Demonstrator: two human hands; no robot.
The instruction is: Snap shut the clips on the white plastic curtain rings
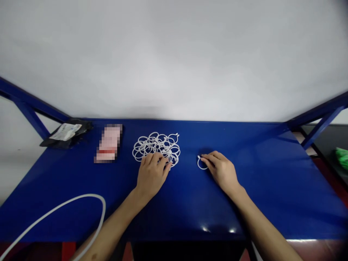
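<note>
A heap of thin white plastic curtain rings (pixel 140 158), each with a small clasp, lies on the blue table (pixel 185 206). My left hand (pixel 152 173) rests at the heap's near edge, its fingers bent over the rings and the thumb apart from them. The fingertips partly cover the rings there. To the right, away from the heap, my right hand (pixel 221 170) pinches a single white curtain ring (pixel 199 165) between thumb and fingers, low over the tabletop. Part of this ring is hidden behind the fingers.
Left of the heap lies a pink, pixelated flat item (pixel 108 143). A black plastic bag with a white label (pixel 66 132) sits at the back left corner. A white cable (pixel 81 197) loops across the front left. Blue frame bars (pixel 322 125) stand at both sides; a pale wall (pixel 174 61) rises behind.
</note>
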